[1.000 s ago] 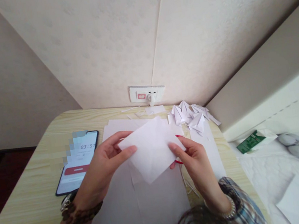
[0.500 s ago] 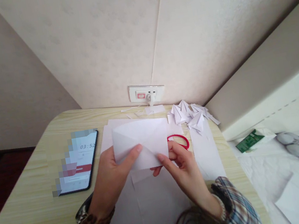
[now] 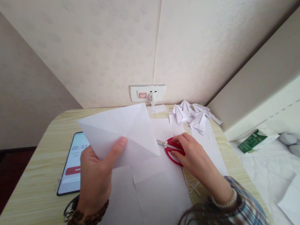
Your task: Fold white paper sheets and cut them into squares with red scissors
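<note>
Paper (image 3: 132,121), white and creased on the diagonal, is pinched in the person's left hand (image 3: 95,175), thumb on the near face and the other fingers behind it. From where I stand it looks raised at a tilt above a spread of white sheets (image 3: 165,202) on the pale wooden table (image 3: 34,197), its upper left corner covering part of a phone (image 3: 69,182). Over to the right, the right hand (image 3: 193,155) has thumb and fingers closed on the red handles of the scissors (image 3: 167,149), whose blades point left toward the paper's lower right corner; I can't tell whether they are clear of the sheets beneath. Beyond that hand, folded paper pieces (image 3: 180,115) sit heaped near the wall. Thin paper strips (image 3: 193,188) lie just below it, close to the plaid sleeve (image 3: 247,202).
</note>
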`<state>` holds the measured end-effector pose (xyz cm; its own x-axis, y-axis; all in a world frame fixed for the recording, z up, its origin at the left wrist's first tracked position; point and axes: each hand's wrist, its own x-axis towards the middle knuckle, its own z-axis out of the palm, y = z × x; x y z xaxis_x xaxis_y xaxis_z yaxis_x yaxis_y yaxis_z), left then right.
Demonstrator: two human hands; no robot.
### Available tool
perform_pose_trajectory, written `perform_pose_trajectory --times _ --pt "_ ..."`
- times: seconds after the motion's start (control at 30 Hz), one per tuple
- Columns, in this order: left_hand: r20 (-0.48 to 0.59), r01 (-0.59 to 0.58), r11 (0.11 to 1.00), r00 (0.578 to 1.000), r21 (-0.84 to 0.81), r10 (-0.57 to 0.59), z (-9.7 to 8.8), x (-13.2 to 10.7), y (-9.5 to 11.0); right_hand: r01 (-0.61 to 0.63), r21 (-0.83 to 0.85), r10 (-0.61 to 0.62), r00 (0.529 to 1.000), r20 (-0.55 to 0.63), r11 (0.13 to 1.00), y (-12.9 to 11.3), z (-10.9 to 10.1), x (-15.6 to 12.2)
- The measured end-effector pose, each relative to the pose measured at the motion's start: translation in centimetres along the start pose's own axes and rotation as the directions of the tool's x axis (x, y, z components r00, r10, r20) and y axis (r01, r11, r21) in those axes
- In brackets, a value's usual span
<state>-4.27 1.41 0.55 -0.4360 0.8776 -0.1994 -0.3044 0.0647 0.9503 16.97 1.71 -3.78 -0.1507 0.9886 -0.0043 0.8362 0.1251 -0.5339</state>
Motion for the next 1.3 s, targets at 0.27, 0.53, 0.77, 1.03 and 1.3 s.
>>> perform_pose_trajectory --times 0.27,0.53,0.77,1.03,1.3 --pt "-0.077 -0.132 0.99 0.989 -0.041 0.128 -0.3 0.3 0.3 -0.181 0.73 0.078 0.982 0.173 0.659 -1.5 -2.4 -0.4" --pt "-0.156 -0.246 0.966 0.96 -0.083 0.232 0.0 0.6 0.7 -0.303 0.921 0.031 0.952 0.305 0.246 -4.3 -0.8 -1.7" --pt "-0.202 -0.275 0.961 0.944 -0.036 0.262 -0.2 0.8 0.6 -0.339 0.906 -0.003 0.936 0.352 0.255 -5.5 0.6 -2.3" --pt "-0.204 -0.278 0.959 0.937 0.051 0.283 -0.4 0.6 0.6 -0.346 0.854 -0.004 0.926 0.377 0.389 -6.0 0.9 -2.7" --pt "-0.196 -0.283 0.955 0.935 0.09 0.296 -0.6 0.7 0.4 -0.038 0.763 -0.084 0.989 0.12 0.645 -5.7 0.2 -2.5"
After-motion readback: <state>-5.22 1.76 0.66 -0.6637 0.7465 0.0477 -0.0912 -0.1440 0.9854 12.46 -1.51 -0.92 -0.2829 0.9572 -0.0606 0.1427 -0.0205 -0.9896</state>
